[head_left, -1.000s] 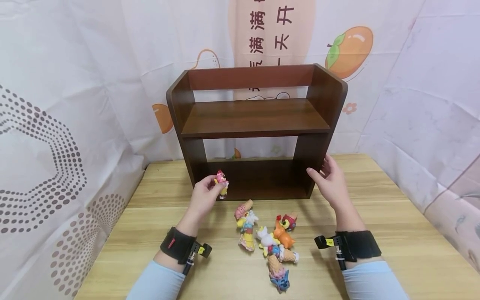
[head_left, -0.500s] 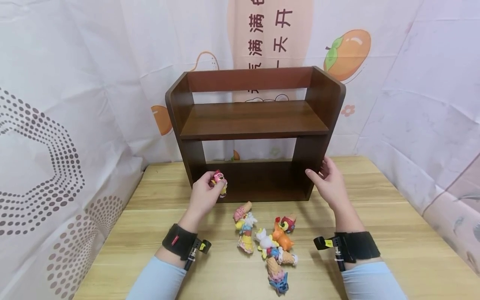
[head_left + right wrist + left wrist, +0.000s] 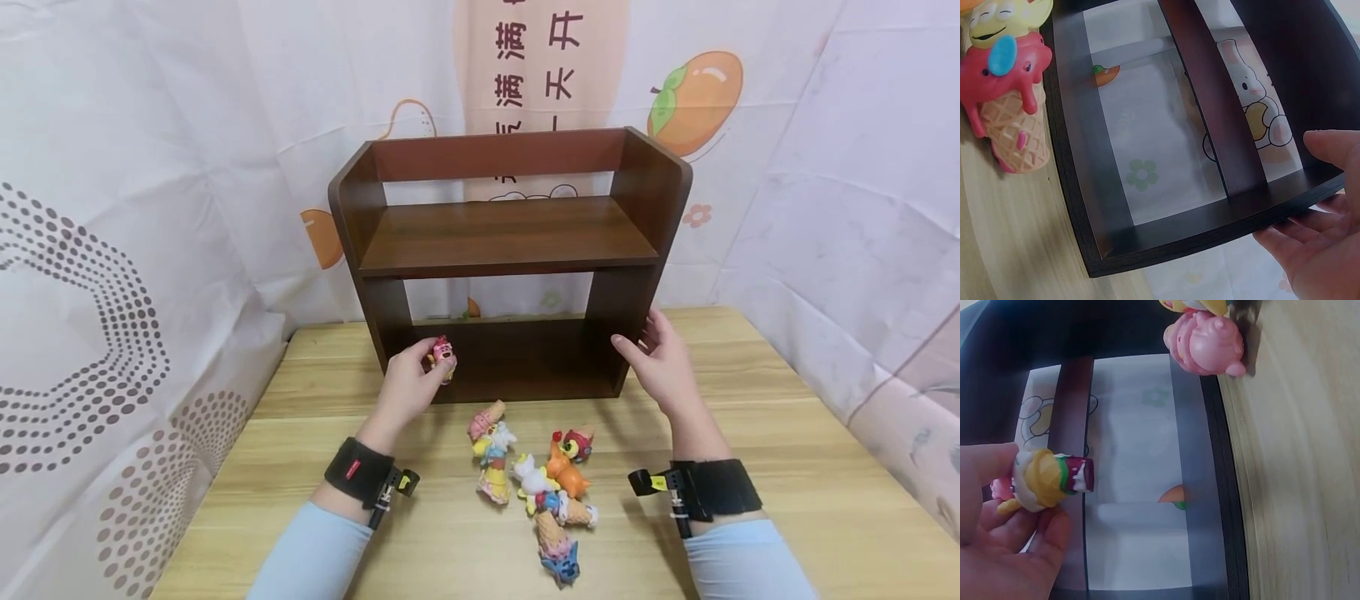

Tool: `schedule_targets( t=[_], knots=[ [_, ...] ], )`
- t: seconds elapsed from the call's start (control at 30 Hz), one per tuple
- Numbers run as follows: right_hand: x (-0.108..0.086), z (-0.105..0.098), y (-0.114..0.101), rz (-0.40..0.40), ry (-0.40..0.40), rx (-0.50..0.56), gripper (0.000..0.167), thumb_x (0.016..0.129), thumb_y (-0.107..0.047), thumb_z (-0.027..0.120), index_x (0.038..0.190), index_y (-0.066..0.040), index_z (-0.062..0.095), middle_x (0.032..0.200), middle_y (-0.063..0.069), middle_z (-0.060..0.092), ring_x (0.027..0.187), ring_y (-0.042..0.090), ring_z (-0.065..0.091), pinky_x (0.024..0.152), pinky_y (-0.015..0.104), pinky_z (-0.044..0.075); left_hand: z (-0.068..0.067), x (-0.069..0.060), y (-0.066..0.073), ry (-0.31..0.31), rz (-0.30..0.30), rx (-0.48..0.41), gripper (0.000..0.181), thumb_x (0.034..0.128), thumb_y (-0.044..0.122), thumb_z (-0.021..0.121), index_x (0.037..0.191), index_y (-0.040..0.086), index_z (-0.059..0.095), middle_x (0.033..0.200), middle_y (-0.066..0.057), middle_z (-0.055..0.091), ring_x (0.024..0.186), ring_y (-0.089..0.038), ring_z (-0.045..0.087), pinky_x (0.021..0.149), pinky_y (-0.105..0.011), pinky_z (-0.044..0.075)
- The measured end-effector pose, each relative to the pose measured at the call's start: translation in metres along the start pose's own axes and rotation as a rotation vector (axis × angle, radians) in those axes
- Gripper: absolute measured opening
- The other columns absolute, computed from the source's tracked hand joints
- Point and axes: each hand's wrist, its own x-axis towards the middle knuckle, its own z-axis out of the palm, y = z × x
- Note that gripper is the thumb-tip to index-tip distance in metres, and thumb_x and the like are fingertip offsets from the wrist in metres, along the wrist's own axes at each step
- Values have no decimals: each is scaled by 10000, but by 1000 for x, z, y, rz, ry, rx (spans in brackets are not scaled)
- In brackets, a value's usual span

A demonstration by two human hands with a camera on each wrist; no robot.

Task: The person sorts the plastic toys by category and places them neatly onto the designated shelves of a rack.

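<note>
My left hand pinches a small pink and yellow toy figurine between thumb and fingers, at the lower left front of a dark brown bookshelf. In the left wrist view the figurine shows a yellow and white body and a dark red base, pointing away from the palm. My right hand holds the shelf's right side panel, thumb on the inner side and fingers on the outer. The right wrist view shows that hand at the panel's edge.
Several loose toys lie before the shelf on the wooden table: a pink cone toy, a white figure, an orange one, a red-topped one and a blue-and-pink cone toy. A printed cloth hangs behind.
The figurine in my left hand has risen slightly and turned a little, less of its lower part showing. My right hand keeps its place on the shelf panel.
</note>
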Motion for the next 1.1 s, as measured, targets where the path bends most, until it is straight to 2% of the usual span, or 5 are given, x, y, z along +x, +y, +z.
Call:
schedule_targets(
  t=[0.13, 0.3, 0.53, 0.9, 1.1],
  knots=[
    [0, 0, 0, 6, -3, -3, 688, 971, -137, 695, 1564, -68, 354, 1483, 236, 482, 1355, 423, 466, 1067, 589, 378, 0, 2, -3, -5, 27, 40, 302, 949, 234, 738, 1183, 46, 708, 1013, -75, 646, 857, -198, 619, 741, -346, 534],
    [1, -1, 3, 7, -5, -10, 689, 972, -132, 693, 1568, -77, 351, 1489, 230, 478, 1360, 419, 463, 1066, 590, 378, 2, 5, -2, -16, 52, 102, 274, 939, 208, 751, 1137, 24, 703, 1017, -94, 624, 893, -222, 618, 759, -366, 543],
    [0, 0, 2, 5, -11, 2, 702, 962, -129, 710, 1567, -87, 355, 1492, 210, 482, 1364, 393, 468, 1073, 549, 386, -1, 16, 5, -77, 110, 259, 272, 919, 210, 751, 1078, 1, 680, 1024, -129, 616, 924, -263, 604, 777, -402, 527],
    [-2, -1, 1, -26, -53, 22, 716, 969, -107, 698, 1578, -62, 326, 1497, 243, 462, 1362, 424, 455, 1080, 548, 377, -4, 31, 7, -132, 169, 337, 178, 919, 137, 732, 1018, 3, 670, 975, -126, 624, 930, -278, 616, 781, -411, 539],
    [-2, -3, -1, -33, -56, 3, 720, 968, -111, 700, 1583, -76, 327, 1498, 232, 462, 1362, 418, 457, 1075, 526, 391, -11, 36, 11, -134, 154, 383, 203, 921, 151, 736, 1052, 2, 692, 992, -136, 625, 915, -278, 638, 757, -414, 558]
  ],
)
